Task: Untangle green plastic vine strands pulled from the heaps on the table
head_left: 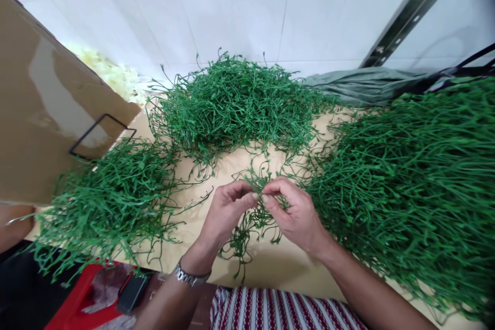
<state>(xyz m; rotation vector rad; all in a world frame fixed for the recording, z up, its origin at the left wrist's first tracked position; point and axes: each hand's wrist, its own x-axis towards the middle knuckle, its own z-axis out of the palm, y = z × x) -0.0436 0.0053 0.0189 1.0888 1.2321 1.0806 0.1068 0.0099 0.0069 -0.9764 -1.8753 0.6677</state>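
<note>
My left hand [228, 211] and my right hand [296, 211] meet over the middle of the table, thumbs and forefingers pinched nearly tip to tip. Thin green artificial plant stems [242, 242] show between and beneath them, with small knobbed ends. Both pinches seem to be on these stems, though the exact point of grip is partly hidden by the fingers. A metal watch is on my left wrist. Beyond my hands is a heap of tangled green stems [235, 108].
A large bundle of green stems [410, 191] fills the right side; a smaller heap [119, 201] lies left. A cardboard box [34, 113] and black wire frame [79, 144] stand there. Grey-green cloth [359, 85] lies along the tiled wall. A red stool [79, 294] holds a black object [133, 294].
</note>
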